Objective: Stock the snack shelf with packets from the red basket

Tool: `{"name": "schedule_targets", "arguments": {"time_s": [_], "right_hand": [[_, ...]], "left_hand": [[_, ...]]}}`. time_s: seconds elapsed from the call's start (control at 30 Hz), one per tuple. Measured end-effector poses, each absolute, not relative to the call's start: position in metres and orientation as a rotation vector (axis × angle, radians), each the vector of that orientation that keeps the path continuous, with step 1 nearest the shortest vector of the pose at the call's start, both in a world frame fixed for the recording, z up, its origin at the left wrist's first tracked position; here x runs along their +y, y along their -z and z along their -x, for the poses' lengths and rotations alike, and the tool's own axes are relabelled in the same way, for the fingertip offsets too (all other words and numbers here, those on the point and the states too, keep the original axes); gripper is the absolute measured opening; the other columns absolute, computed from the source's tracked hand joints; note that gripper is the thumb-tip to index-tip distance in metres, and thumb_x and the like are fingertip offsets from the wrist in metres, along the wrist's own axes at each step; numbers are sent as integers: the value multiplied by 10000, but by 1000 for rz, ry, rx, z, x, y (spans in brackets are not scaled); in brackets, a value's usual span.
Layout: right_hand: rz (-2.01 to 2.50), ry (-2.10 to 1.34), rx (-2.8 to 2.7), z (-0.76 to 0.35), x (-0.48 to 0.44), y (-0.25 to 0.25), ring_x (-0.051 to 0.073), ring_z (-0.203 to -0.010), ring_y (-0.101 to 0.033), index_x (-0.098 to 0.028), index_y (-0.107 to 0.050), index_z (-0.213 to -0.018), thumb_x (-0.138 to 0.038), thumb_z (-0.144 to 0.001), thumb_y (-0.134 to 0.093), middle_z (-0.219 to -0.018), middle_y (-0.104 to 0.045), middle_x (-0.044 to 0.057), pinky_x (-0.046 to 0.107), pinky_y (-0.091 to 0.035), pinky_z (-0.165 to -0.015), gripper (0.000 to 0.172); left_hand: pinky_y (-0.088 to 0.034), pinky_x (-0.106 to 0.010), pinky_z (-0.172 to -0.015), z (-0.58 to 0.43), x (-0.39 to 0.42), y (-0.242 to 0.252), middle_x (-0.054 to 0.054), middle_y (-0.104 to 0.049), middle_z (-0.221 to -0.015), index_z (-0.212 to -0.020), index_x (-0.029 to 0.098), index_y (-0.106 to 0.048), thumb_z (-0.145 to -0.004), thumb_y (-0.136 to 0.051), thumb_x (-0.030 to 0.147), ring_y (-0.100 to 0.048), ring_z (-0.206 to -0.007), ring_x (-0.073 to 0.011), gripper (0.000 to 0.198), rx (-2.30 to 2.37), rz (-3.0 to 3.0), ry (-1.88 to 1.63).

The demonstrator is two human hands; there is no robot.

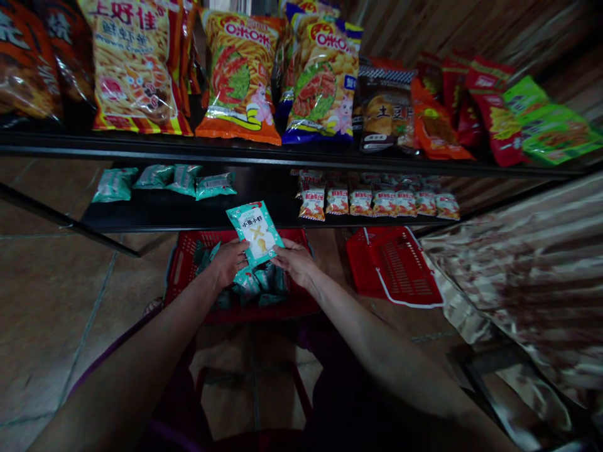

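Note:
Between my two hands is a teal snack bag [257, 233] with a white front panel, tilted and facing me. My left hand [230, 262] grips its lower left edge, and my right hand [296, 260] grips its lower right corner. Right below sits a red plastic basket [301, 301] on the floor, with several more teal bags [247, 285] inside, partly hidden by my hands. On the lower black shelf [264, 194], just beyond the held bag, a few teal bags [214, 184] lie in a row at the left.
Small white and orange snack packets [362, 202] stand in rows on the lower shelf's right. Larger snack bags [240, 75] line the upper shelf [264, 152], which overhangs it. Another red basket [396, 267] with a white handle stands right, near a draped curtain [527, 251].

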State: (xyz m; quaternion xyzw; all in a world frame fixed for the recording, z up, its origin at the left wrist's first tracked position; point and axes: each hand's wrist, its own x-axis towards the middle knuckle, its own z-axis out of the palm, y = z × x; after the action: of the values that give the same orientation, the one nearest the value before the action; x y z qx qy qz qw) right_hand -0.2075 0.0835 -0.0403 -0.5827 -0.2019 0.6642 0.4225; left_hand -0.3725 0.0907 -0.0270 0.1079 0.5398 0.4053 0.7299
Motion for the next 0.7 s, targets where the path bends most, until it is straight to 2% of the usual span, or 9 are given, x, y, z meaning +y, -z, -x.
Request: {"name": "schedule_targets", "arguments": {"time_s": [0.13,0.27,0.5,0.7], "right_hand": [[1466,-1665,-496,211,83,35,88,-605,-643,-185,-676,-795,-77,-699,-695,-722,-717,-15,199,-554,-596,146],[1465,-1649,-466,219,83,28,85,-576,-640,-178,-674,-764,-60,-731,-661,-695,-713,-6,185,-550,-569,123],[1446,-1661,-429,232,86,25,74,-587,-637,-188,-663,-810,-70,-770,-634,-693,-702,-23,164,-535,-565,127],[1555,-1660,-387,233,84,37,85,-589,-633,-186,-625,-887,-156,-783,-677,-735,-690,-14,201,-545,-589,120]], "left_hand": [[-471,-222,-571,375,90,28,-57,-712,-774,-883,137,-642,-742,-652,118,-634,-595,-125,142,1195,-277,-904],[-458,-196,-535,376,91,25,-42,-701,-718,-849,135,-637,-757,-638,106,-623,-568,-110,96,1193,-273,-948],[-481,-213,-553,382,91,27,-57,-712,-757,-867,124,-632,-735,-669,158,-636,-588,-120,141,1213,-311,-991],[-487,-233,-534,376,95,47,-16,-688,-644,-841,150,-665,-687,-694,223,-624,-569,-146,172,1297,-493,-1009]]}}
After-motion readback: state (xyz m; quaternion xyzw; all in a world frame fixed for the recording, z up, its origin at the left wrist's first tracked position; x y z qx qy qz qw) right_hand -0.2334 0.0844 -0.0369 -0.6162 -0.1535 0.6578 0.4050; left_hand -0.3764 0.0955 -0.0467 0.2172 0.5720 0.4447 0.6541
